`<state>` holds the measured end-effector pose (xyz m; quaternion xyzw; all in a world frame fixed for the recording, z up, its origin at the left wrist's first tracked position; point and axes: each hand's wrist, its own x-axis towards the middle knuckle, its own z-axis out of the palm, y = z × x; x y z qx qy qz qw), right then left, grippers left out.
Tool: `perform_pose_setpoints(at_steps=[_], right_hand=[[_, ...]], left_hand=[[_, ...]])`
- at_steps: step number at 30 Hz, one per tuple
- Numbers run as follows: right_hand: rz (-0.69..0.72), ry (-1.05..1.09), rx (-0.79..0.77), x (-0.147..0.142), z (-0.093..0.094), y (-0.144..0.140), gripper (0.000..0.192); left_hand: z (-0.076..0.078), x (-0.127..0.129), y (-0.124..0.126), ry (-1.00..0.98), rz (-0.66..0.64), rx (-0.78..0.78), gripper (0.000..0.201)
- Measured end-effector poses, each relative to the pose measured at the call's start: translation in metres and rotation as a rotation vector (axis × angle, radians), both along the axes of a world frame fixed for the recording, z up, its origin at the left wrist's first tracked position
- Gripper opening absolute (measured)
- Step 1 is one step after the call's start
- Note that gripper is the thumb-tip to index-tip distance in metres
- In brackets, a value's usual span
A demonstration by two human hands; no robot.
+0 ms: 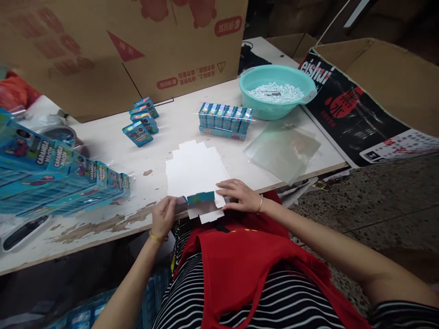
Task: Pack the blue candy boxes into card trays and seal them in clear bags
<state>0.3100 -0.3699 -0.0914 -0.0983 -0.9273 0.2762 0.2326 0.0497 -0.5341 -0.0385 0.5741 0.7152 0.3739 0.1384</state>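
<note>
A stack of flat white carton blanks (194, 171) lies at the near edge of the white table (103, 151). My left hand (163, 215) pinches the near left corner of the top blank, where a folded flap (200, 198) shows its blue printed side. My right hand (238, 194) rests flat on the near right corner of the stack, fingers spread on the card. Both wrists wear a thin bangle.
A teal basin (276, 91) of small white pieces stands far right, a filled display tray of blue boxes (224, 119) beside it, clear film sheets (283, 148) nearer. Several small blue boxes (141, 121) lie mid-table. Flattened blue cartons (55, 178) pile left. Cardboard boxes (120, 50) stand behind.
</note>
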Motion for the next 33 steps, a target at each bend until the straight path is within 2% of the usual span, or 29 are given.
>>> perform_pose_setpoints(at_steps=[2, 4, 7, 9, 10, 12, 13, 14, 16, 18, 20, 21, 23, 25, 27, 29, 31, 33], right_hand=[[-0.003, 0.094, -0.11, -0.006, 0.007, -0.001, 0.042], [-0.062, 0.152, -0.238, -0.015, 0.011, -0.002, 0.035], [-0.338, 0.205, -0.384, -0.03, 0.009, -0.004, 0.045], [-0.509, 0.255, -0.425, -0.04, 0.006, -0.007, 0.049], [-0.548, 0.278, -0.438, -0.045, 0.004, -0.008, 0.049], [-0.581, 0.297, -0.471, -0.05, 0.004, -0.01, 0.049], [-0.592, 0.293, -0.489, -0.051, 0.005, -0.01, 0.049], [-0.601, 0.286, -0.506, -0.051, 0.006, -0.011, 0.048], [-0.572, 0.281, -0.542, -0.046, 0.011, -0.011, 0.044], [-0.429, 0.301, -0.572, -0.038, 0.015, -0.013, 0.035], [-0.243, 0.337, -0.542, -0.028, 0.02, -0.016, 0.026], [-0.166, 0.35, -0.505, -0.023, 0.023, -0.019, 0.03], [-0.085, 0.366, -0.416, -0.017, 0.026, -0.023, 0.047], [-0.072, 0.373, -0.373, -0.016, 0.027, -0.024, 0.032], [-0.106, 0.385, -0.345, -0.02, 0.025, -0.021, 0.021], [-0.183, 0.387, -0.264, -0.027, 0.023, -0.015, 0.015], [-0.326, 0.326, -0.083, -0.032, 0.023, -0.009, 0.011], [-0.474, 0.202, 0.153, -0.032, 0.023, -0.007, 0.013]], left_hand=[[0.005, 0.001, 0.013, -0.134, 0.139, -0.003, 0.031], [0.006, 0.001, 0.022, -0.223, 0.144, -0.028, 0.034], [-0.001, -0.001, 0.022, -0.175, -0.003, -0.106, 0.033], [-0.008, -0.004, 0.013, -0.033, -0.18, -0.098, 0.024], [-0.011, -0.006, 0.007, 0.04, -0.273, -0.082, 0.024], [-0.017, -0.009, -0.004, 0.14, -0.397, -0.058, 0.044], [-0.019, -0.01, -0.007, 0.156, -0.416, -0.045, 0.048], [-0.021, -0.011, -0.009, 0.151, -0.413, -0.032, 0.043], [-0.022, -0.013, -0.008, 0.093, -0.346, 0.005, 0.027], [-0.02, -0.012, -0.002, -0.021, -0.204, 0.041, 0.021], [-0.013, -0.011, 0.003, -0.161, -0.035, 0.051, 0.018], [-0.008, -0.01, 0.004, -0.231, 0.024, 0.033, 0.02], [0.001, -0.01, 0.005, -0.341, 0.071, -0.043, 0.026], [0.007, -0.012, 0.006, -0.377, 0.039, -0.116, 0.029], [0.01, -0.014, 0.01, -0.302, -0.052, -0.134, 0.03], [0.014, -0.014, 0.018, -0.136, -0.191, -0.165, 0.029], [0.02, -0.011, 0.028, 0.041, -0.31, -0.235, 0.03], [0.025, -0.004, 0.039, 0.182, -0.367, -0.311, 0.029]])
